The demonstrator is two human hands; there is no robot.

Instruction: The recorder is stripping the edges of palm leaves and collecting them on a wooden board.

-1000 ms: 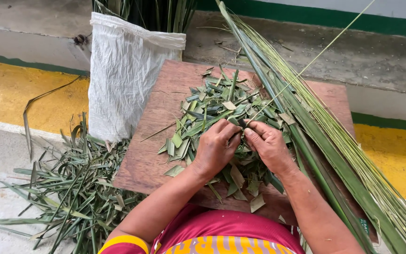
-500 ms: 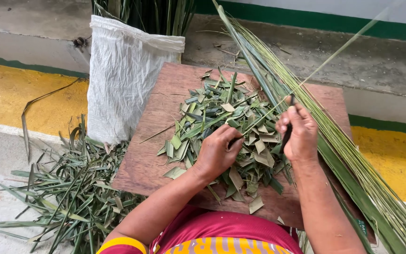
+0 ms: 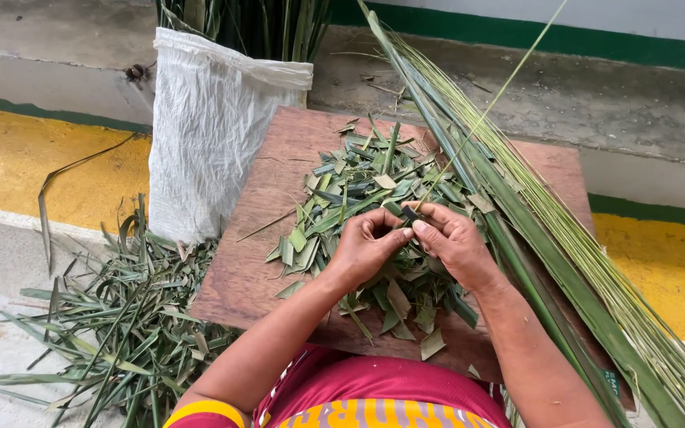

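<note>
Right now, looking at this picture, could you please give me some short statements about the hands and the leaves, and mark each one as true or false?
1. Both hands, the left hand and the right hand, meet over the pile of cut leaf pieces. True.
2. The pile lies on a metal tray. False: it lies on a brown wooden board.
3. A white woven sack stands at the board's left side. True.
4. The sack is empty. False: green leaves stick out of its top.
5. A bundle of long thin green strips lies along the board's right side. True.
6. The floor on the left holds only dust. False: green leaf scraps lie there.
</note>
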